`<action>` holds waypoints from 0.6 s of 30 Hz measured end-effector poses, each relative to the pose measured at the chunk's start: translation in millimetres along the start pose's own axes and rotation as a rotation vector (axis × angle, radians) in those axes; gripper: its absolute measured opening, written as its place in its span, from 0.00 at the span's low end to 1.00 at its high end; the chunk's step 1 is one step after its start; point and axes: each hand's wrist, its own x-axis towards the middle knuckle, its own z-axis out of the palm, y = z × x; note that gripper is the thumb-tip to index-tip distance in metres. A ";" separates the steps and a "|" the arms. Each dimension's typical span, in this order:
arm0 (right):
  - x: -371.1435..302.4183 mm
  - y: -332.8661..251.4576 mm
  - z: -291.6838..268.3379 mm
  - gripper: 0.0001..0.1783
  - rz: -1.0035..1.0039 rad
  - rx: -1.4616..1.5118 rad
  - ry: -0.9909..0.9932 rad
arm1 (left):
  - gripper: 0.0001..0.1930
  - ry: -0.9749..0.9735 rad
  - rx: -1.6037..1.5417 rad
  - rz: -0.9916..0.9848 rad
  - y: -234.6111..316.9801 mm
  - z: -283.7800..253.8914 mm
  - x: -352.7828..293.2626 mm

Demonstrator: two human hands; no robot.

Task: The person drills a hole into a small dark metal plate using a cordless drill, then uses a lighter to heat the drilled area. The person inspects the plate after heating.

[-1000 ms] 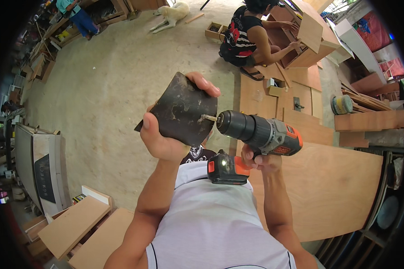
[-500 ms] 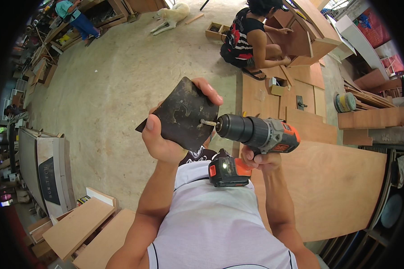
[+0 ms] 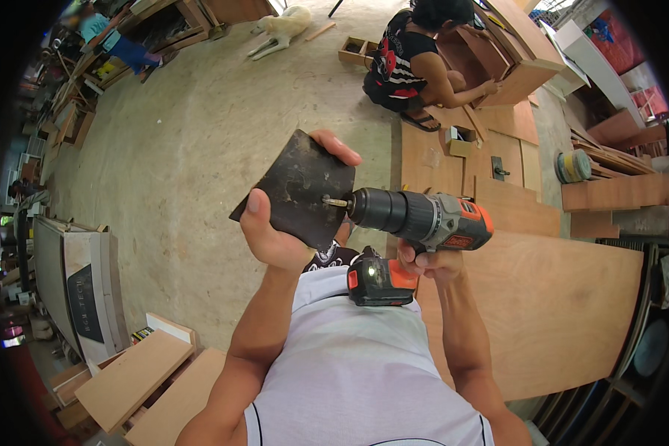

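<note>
The left hand (image 3: 279, 230) grips a dark square plate (image 3: 297, 189) between its fingers; the right hand (image 3: 427, 262), fingers closed round the cordless drill (image 3: 416, 219), presses the bit against it. Drilling seems in progress; steady, straight pressure is needed next.

Dark sheet (image 3: 297, 189) betw left fingers (image 3: 254, 204): matt, rough, scuffed. Drill (image 3: 416, 219) above right fingers (image 3: 424, 260): glossy plastic, metal bit.

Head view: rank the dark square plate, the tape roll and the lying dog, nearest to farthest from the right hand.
From the right hand, gripping the drill:
1. Dark square plate, just left, held in the left hand.
2. Tape roll, upper right on the boards.
3. Lying dog, far top, on the floor.
</note>
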 end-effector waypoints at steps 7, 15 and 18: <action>2.7 0.0 -3.0 0.27 0.004 -0.007 -0.005 | 0.47 -0.039 -0.068 0.014 -1.5 -5.7 3.9; 5.3 -1.7 -0.6 0.25 0.006 -0.027 -0.028 | 0.44 -0.080 -0.177 0.026 -2.9 -12.4 7.6; 6.0 -0.7 -3.1 0.23 -0.002 -0.028 -0.018 | 0.44 -0.070 -0.227 0.009 -3.6 -14.7 3.9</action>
